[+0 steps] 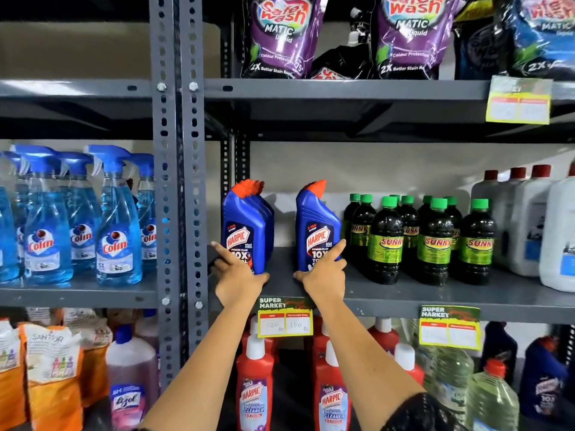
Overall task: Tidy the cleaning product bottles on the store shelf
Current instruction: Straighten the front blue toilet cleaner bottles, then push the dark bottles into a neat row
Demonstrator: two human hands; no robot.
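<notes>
Two blue Harpic bottles with orange-red caps stand upright on the grey middle shelf. My left hand grips the base of the left Harpic bottle, which has more blue bottles behind it. My right hand grips the base of the right Harpic bottle, fingers wrapped across its label. A gap of bare shelf separates the two bottles.
Several dark Sunny bottles with green caps stand right of the Harpic ones, then white jugs. Blue Colin spray bottles fill the left bay past the grey uprights. Safewash pouches sit above; red Harpic bottles below.
</notes>
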